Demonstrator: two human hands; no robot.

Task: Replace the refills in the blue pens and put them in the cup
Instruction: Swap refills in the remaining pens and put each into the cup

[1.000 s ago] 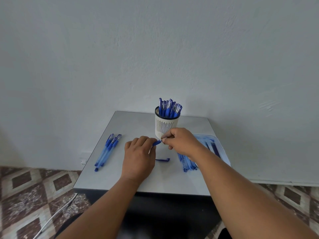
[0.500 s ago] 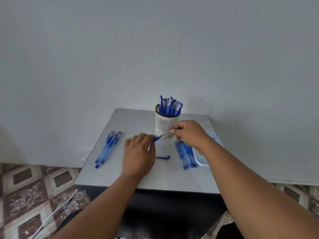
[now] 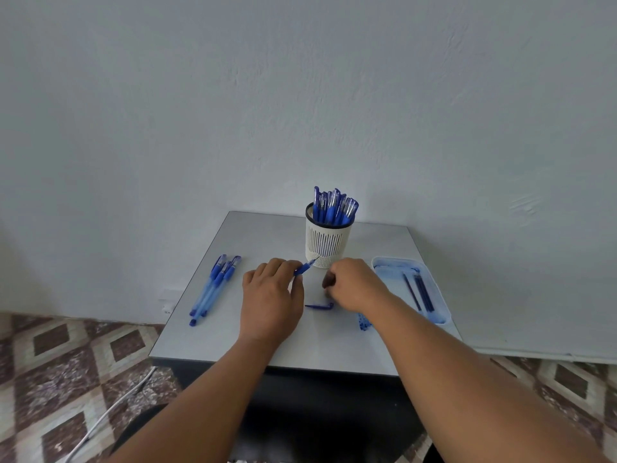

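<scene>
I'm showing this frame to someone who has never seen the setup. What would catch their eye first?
Probably the white slotted cup at the back of the grey table, packed with upright blue pens. Next, the left hand in the middle, gripping a pen whose tip points toward the cup, with the right hand curled close beside it. A loose blue cap lies between the hands.

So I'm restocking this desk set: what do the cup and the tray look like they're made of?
Cup: probably moulded plastic, matt cream, with even slots in its wall and a dark rim. Tray: likely plastic too, pale blue and translucent, with rounded corners and a faint sheen.
</scene>
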